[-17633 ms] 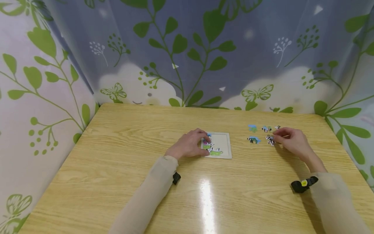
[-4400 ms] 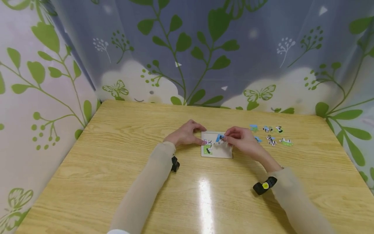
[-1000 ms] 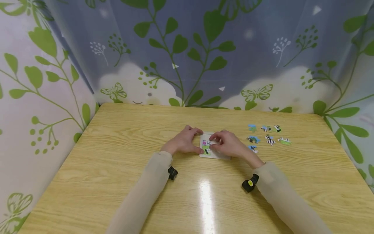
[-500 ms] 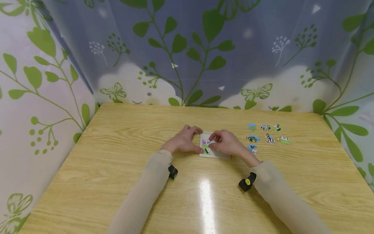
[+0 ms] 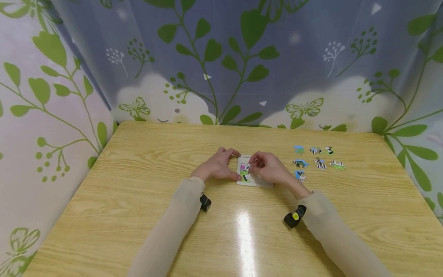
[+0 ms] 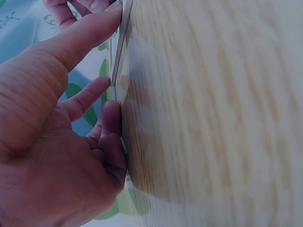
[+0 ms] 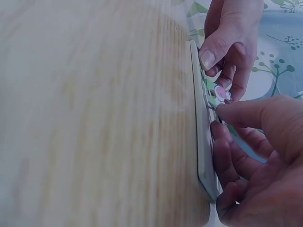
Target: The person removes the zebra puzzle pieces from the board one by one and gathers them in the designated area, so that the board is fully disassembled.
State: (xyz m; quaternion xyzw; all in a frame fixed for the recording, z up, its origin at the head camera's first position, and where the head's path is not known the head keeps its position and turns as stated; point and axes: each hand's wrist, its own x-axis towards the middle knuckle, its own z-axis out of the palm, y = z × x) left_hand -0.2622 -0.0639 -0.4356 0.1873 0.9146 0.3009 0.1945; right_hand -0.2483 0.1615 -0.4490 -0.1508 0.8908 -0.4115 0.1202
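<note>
In the head view a small pale puzzle tray [image 5: 262, 182] lies on the table, with picture pieces [image 5: 244, 176] in green, pink and black-and-white along its left side. My left hand [image 5: 216, 166] holds the tray's left end, its index finger at the far corner and its thumb at the near part. Over the tray, my right hand [image 5: 271, 169] pinches a small jigsaw piece [image 5: 248, 167] between thumb and fingertips, beside the pink patch. Fingers hide most of that piece. In the right wrist view, the right thumb [image 7: 241, 112] touches the picture pieces near the tray's rim.
Several loose jigsaw pieces [image 5: 320, 164] in blue, green and black-and-white lie in rows right of the tray. The wooden table [image 5: 145, 154] reaches back to a leaf-patterned curtain [image 5: 194, 104]. Black camera straps [image 5: 295, 216] sit on both wrists.
Several seconds ago my right hand carried a blue-cornered piece off the tray; it now lies with the loose ones. In the last second the right fingers lifted slightly with the pinched piece; the left hand stayed put.
</note>
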